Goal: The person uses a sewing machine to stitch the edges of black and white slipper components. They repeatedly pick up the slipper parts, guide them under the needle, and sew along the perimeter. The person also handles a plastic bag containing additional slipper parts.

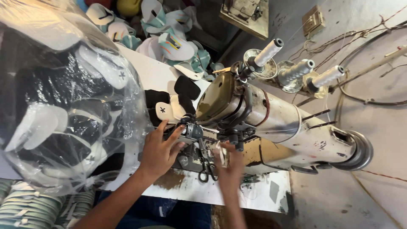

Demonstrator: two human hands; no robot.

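My left hand [159, 150] lies flat with spread fingers on a black-and-white cut piece [167, 111] at the needle area of an old cream sewing machine [271, 123]. My right hand [229, 163] is blurred beside the machine's needle plate, fingers up near the presser foot [193, 131]; I cannot tell whether it holds anything. Small black scissors [207, 171] lie on the table between my hands.
A big clear plastic bag [63, 106] of black and white cut pieces fills the left. More white and teal pieces [169, 38] are heaped at the back. Three thread cones [296, 70] stand behind the machine. The white table [237, 193] ends near me.
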